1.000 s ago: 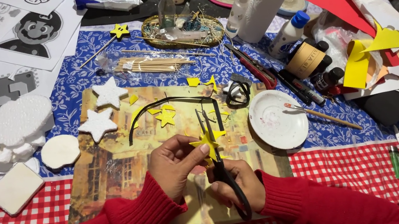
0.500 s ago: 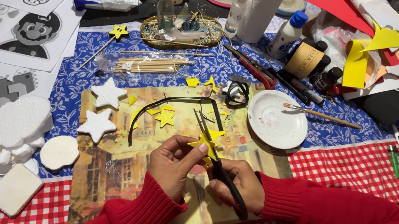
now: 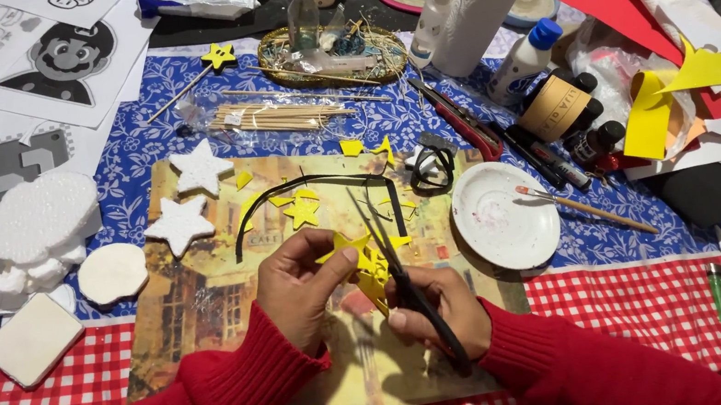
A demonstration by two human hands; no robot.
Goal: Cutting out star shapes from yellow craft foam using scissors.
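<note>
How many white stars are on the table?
2. One white star lies at the picture mat's top left corner; the other white star sits just below it. More may be hidden.

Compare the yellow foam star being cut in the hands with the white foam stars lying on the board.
The yellow foam star is thin and flat, while the two white foam stars look thick and grainy. The yellow star is pinched in the left hand with the black scissors of the right hand at its edge; the white stars lie untouched on the picture board. All share a five-pointed shape.
</note>
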